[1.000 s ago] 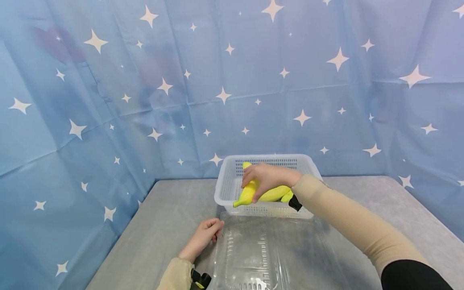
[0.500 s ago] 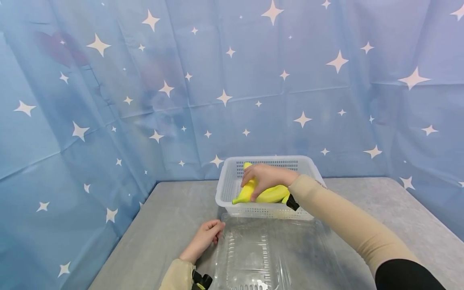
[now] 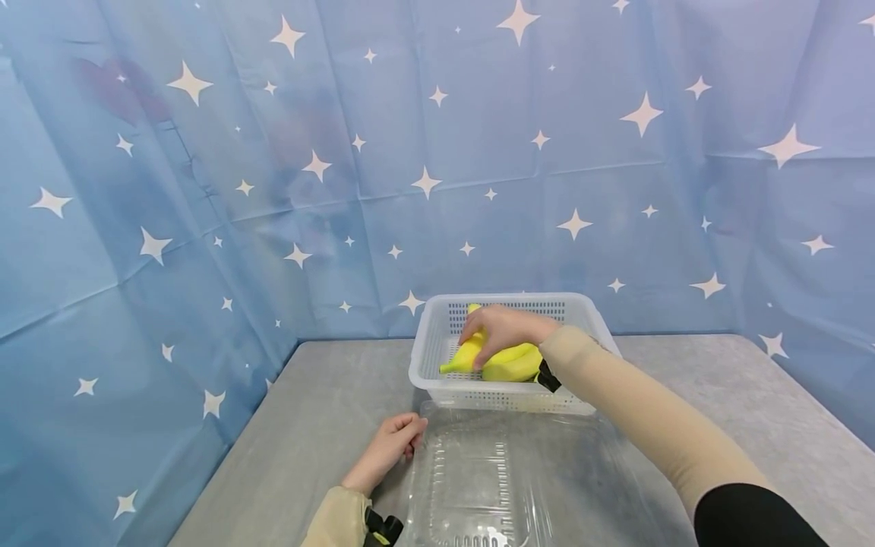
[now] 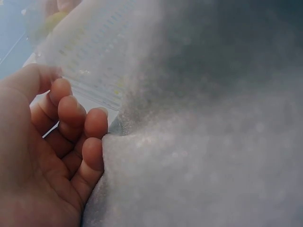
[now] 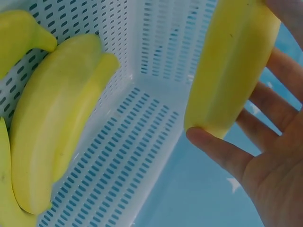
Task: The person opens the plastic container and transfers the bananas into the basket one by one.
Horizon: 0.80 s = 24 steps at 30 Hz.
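My right hand (image 3: 509, 328) grips a yellow banana (image 3: 465, 355) over the white perforated basket (image 3: 420, 372). In the right wrist view, the fingers and thumb lie along the sides of this banana (image 5: 227, 71). More bananas (image 5: 42, 127) lie inside the basket, partly under my wrist in the head view. Lower left, my left hand (image 3: 391, 444) pinches the far left corner of a clear plastic container (image 3: 472, 479). Its fingers are curled in the left wrist view, fingertips (image 4: 59, 73) right at the clear plastic edge.
The plastic container lies in front of the basket on a grey table (image 3: 335, 380). A blue curtain with white stars (image 3: 383, 167) hangs behind and at the left. My right forearm (image 3: 642, 410) crosses above the table's right side.
My right hand lowers the banana into the basket and shifts slightly right; its stem end passes from over the front rim to inside. The left hand keeps its place on the container.
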{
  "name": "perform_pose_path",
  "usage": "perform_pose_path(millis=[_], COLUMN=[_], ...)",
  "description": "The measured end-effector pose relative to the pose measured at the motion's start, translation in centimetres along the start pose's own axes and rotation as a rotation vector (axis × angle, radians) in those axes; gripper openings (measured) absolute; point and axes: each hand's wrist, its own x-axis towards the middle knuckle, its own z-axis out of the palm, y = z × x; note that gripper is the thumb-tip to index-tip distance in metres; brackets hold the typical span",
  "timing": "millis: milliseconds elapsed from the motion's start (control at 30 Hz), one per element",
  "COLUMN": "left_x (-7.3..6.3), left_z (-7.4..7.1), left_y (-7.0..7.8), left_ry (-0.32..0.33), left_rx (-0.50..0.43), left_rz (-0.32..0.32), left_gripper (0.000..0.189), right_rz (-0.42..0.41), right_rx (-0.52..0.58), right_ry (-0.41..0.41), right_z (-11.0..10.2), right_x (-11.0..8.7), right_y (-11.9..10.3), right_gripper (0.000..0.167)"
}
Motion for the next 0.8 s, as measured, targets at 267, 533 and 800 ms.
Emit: perform_pose_path(millis=[267,533,800], left_x=[0.1,0.1,0.1], left_z=[-0.1,-0.2,-0.1], left_y=[0.0,-0.3,-0.2], left_ry=[-0.004,-0.008,-0.004], left_rx=[-0.007,-0.004,0.001], left_rz=[0.003,0.019,0.009], left_gripper=[0.039,0.04,0.041], right_rz=[0.06,0.109,0.161], right_rx=[0.007,0.009,0.024], right_ry=[-0.009,-0.017,-0.011], right_z=[0.0,0.1,0.2], right_x=[0.4,0.8,1.2], right_y=[0.5,0.7,1.2], right_gripper=[0.048,0.049,0.052])
